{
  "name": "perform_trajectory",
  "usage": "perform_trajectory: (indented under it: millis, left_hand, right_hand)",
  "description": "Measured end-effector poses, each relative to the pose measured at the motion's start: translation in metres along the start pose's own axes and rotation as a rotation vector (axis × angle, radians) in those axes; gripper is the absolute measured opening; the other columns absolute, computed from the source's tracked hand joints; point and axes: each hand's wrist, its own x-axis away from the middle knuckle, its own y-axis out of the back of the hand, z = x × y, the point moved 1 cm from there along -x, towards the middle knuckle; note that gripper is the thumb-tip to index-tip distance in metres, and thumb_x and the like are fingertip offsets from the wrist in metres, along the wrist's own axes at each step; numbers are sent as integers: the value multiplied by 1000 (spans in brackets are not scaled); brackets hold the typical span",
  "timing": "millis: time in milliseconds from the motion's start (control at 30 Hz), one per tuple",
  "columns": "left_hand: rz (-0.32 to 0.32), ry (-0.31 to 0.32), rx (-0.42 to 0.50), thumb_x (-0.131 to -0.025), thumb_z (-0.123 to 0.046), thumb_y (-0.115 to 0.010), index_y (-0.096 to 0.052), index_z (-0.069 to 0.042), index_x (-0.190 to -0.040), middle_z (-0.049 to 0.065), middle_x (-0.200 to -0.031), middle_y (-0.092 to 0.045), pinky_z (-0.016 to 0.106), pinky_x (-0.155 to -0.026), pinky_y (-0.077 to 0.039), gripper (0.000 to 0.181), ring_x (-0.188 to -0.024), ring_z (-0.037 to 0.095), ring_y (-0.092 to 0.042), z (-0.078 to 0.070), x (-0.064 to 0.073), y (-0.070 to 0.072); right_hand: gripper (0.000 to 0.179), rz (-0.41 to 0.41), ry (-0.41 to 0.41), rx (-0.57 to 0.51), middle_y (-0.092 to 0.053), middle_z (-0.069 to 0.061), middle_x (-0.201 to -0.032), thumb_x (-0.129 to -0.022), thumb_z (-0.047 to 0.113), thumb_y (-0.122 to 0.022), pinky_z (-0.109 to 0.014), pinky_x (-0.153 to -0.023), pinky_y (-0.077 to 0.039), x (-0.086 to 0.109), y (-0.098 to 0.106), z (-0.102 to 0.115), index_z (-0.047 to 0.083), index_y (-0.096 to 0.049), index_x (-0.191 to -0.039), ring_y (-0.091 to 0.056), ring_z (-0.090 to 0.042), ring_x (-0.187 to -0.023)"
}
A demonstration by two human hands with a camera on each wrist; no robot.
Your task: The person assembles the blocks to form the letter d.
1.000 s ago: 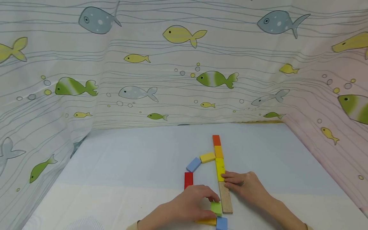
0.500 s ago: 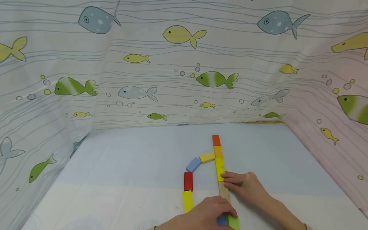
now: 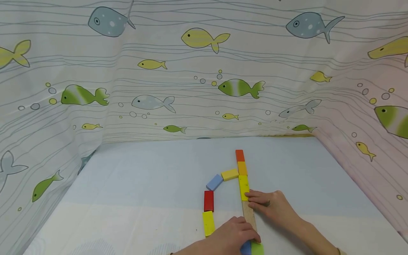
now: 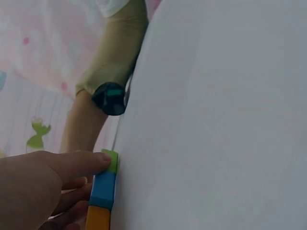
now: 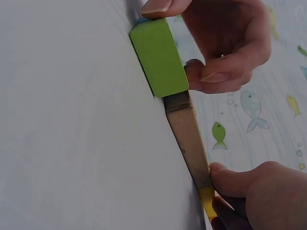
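Note:
My left hand pinches a light green toy block between thumb and fingers, at the near end of a row of blocks. Beside that block sits a blue one, followed by an orange-yellow one in the left wrist view. The right wrist view shows the green block's side face, with a bare wooden plank running away beyond it. My right hand rests its fingers against the plank and the long yellow block where they meet. Its palm is turned away from the head view.
Beyond the yellow block, an orange block and a red-orange one extend the line. A pale yellow block, a light blue one, a red one and another yellow one curve to the left. Fish-print curtains surround the table.
My left hand has moved right and toward the near edge with the green block, from the plank's left side to the blue block's right. My right hand has stayed in place.

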Motion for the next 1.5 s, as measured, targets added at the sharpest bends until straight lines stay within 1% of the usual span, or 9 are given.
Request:
perform_trajectory:
  millis: [200, 300, 467, 600, 800, 1033, 1133, 1367, 1500]
  left_hand:
    - [15, 90, 36, -92, -38, -71, -67, -18, -123, -11, -114, -68, 7, -91, -39, 37, -95, -4, -53, 0, 4, 2]
    - [18, 135, 53, -93, -40, -70, -67, -18, -124, -12, -114, -67, 9, -93, -41, 38, -96, -4, -53, -1, 5, 2]
    - [20, 181, 84, -92, -41, -70, -66, -19, -125, -13, -115, -66, 11, -93, -44, 40, -98, -4, -53, -1, 6, 2]
    - [22, 210, 111, -92, -41, -71, -66, -20, -126, -14, -115, -65, 13, -93, -45, 41, -99, -3, -53, 0, 6, 1]
    - [3, 217, 124, -92, -42, -70, -66, -21, -126, -15, -112, -64, 13, -92, -45, 40, -97, -4, -52, 0, 7, 2]
    - [-38, 204, 137, -92, -40, -70, -66, -20, -123, -15, -103, -61, 10, -87, -43, 37, -90, -7, -49, 1, 6, 2]
    - [-39, 198, 143, -93, -40, -70, -66, -20, -123, -15, -104, -61, 10, -88, -43, 37, -91, -7, -49, 2, 7, 2]
    - [-49, 186, 168, -93, -39, -69, -65, -20, -123, -13, -109, -61, 9, -87, -42, 36, -92, -7, -49, 3, 7, 1]
    - [-47, 187, 166, -93, -39, -69, -66, -20, -124, -13, -111, -61, 9, -87, -42, 36, -93, -7, -50, 3, 7, 1]
  right_hand:
    - [19, 12, -19, 2, -75, 9, -111, -83, 22, -81, -17, -88, -54, -1, -1, -2, 18, -81, -101, -70, -15, -107]
    - [19, 10, -20, 7, -75, 8, -111, -82, 21, -82, -18, -88, -55, -1, -1, -2, 18, -81, -101, -70, -16, -108]
    - [19, 8, -16, 15, -75, 8, -111, -83, 22, -81, -16, -88, -53, -1, -1, -1, 18, -81, -101, -70, -16, -108]
    - [18, 20, -23, 21, -75, 8, -111, -84, 24, -80, -24, -87, -57, 0, -1, 0, 19, -81, -101, -69, -17, -109]
    - [18, 18, -25, 18, -75, 8, -112, -85, 25, -79, -28, -86, -58, 1, 0, 0, 19, -81, -102, -69, -17, -108]
    - [19, 3, -6, 14, -75, 7, -110, -85, 26, -79, -8, -87, -48, 2, 0, -1, 18, -81, -103, -70, -18, -106]
    - [22, -11, -5, 11, -75, 6, -109, -85, 26, -79, -5, -87, -46, 2, 1, -2, 17, -80, -106, -70, -18, -105]
    - [21, 12, -21, 19, -75, 8, -110, -86, 27, -79, -24, -85, -57, 2, -1, -2, 18, -81, -104, -70, -17, -107]
    - [18, 18, -17, 22, -75, 8, -111, -85, 25, -79, -29, -85, -59, 1, -1, -1, 18, -81, -102, -69, -18, -108]
